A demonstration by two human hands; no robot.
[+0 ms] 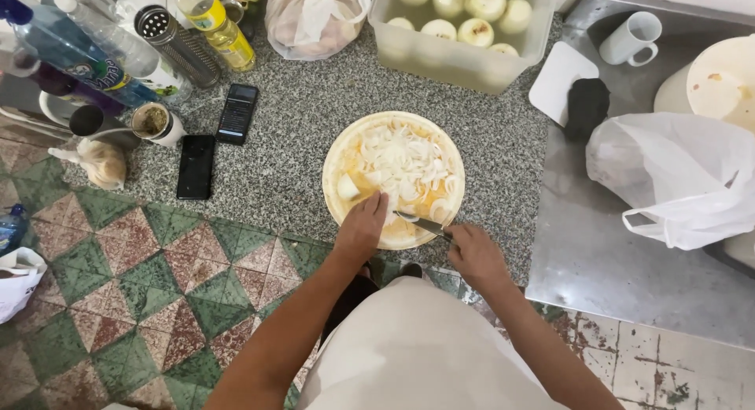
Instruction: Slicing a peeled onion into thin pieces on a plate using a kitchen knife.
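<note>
Right hand (474,251) grips steel knife (422,223), blade pointing left; left hand (363,223) fingers press sliced white onion (403,162) on round pale board (338,154), nearer.

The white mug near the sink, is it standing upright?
No, the white mug lies on its side on the metal counter, its opening facing left.

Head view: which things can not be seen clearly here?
- Knife: handle hidden inside the right hand.
- What the left hand presses on the round board: covered by its fingers.
- White bag contents: hidden by the plastic.
- Bottles: cut off by the top edge.
</note>
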